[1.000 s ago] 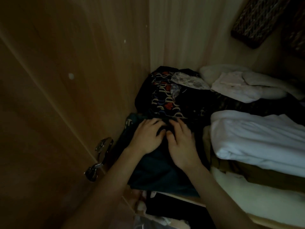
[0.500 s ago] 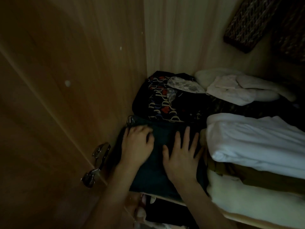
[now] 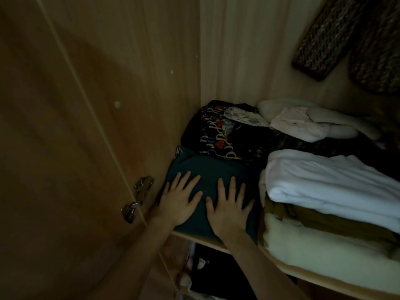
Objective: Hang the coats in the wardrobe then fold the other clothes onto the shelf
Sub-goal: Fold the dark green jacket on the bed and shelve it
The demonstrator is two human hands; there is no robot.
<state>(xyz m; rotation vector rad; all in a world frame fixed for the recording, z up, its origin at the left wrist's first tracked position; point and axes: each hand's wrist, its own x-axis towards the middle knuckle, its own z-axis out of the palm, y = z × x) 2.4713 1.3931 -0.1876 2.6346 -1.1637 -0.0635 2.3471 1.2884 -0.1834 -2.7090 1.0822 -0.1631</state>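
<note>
A folded dark teal garment point(image 3: 213, 169) lies at the left end of the wooden shelf point(image 3: 320, 278), against the wardrobe's side wall. My left hand point(image 3: 179, 200) and my right hand point(image 3: 229, 208) both press flat on it, fingers straight and spread, side by side. Behind the teal piece sits a black patterned garment point(image 3: 218, 135).
To the right a stack of a folded white garment point(image 3: 329, 182), an olive one point(image 3: 324, 219) and a cream fleece point(image 3: 324, 252) fills the shelf. Pale clothes point(image 3: 303, 122) lie at the back. Dark knitted coats point(image 3: 337, 35) hang above right. A metal hinge point(image 3: 138, 198) sits on the left wall.
My hands have slid back toward the shelf's front edge over the teal garment, and the curled fingers have opened out flat and spread apart.
</note>
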